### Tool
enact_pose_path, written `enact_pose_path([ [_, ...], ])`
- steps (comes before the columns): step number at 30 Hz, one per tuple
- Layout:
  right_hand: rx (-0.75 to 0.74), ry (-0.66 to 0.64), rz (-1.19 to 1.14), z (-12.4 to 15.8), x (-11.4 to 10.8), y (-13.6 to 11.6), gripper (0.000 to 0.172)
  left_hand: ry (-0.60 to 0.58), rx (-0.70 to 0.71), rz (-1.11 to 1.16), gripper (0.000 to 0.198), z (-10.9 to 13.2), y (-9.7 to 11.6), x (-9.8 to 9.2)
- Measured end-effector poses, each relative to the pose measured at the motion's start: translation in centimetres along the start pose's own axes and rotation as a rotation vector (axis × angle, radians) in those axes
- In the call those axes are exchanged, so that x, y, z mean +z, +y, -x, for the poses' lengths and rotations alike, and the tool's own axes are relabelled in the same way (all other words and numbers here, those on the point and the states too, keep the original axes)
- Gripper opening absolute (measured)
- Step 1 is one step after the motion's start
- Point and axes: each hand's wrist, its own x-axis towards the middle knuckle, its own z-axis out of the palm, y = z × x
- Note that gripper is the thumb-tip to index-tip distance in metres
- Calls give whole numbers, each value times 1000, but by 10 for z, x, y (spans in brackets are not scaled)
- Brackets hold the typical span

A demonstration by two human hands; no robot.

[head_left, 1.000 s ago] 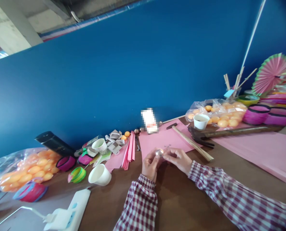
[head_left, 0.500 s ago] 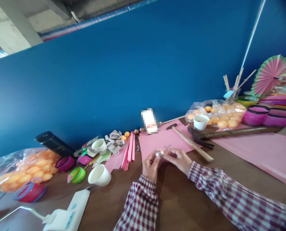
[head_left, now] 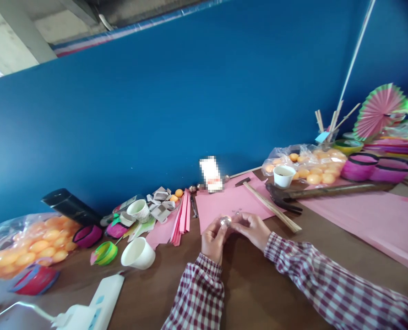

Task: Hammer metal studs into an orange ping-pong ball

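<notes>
My left hand [head_left: 213,242] pinches a small shiny silvery ball [head_left: 225,221] between thumb and fingers. Close by on its right, my right hand [head_left: 253,229] has thumb and forefinger pressed together at the ball's side; whatever they hold is too small to make out. Both hands are above the near edge of a pink paper sheet [head_left: 212,205], where some tiny bits [head_left: 237,211] lie just beyond the fingers. A small hammer with a wooden handle [head_left: 270,206] rests across the sheet's right side.
A larger hammer [head_left: 330,189] lies to the right, near a white cup [head_left: 284,176] and bagged orange balls [head_left: 322,169]. Leftward are another white cup [head_left: 138,253], folded pink strips [head_left: 181,220], a power strip [head_left: 102,300] and a second bag of orange balls [head_left: 40,245]. A blue partition [head_left: 176,101] stands behind.
The view has shifted slightly, so the table items sit a little further left. Both hands keep nearly the same pose, with the ball still in my left hand.
</notes>
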Motion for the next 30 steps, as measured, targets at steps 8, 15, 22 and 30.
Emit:
enact_pose_path([
  [8,24,28,-43,1,1,-3,27,-9,-47,47,36,-1,4,3],
  [15,-8,49,-48,2,3,4,29,-45,24,-95,39,-1,4,2],
  [22,-174,-7,146,6,5,7,30,-27,212,-372,33,0,8,5],
  [30,-236,62,307,7,6,5,29,-46,178,-335,33,3,9,8],
])
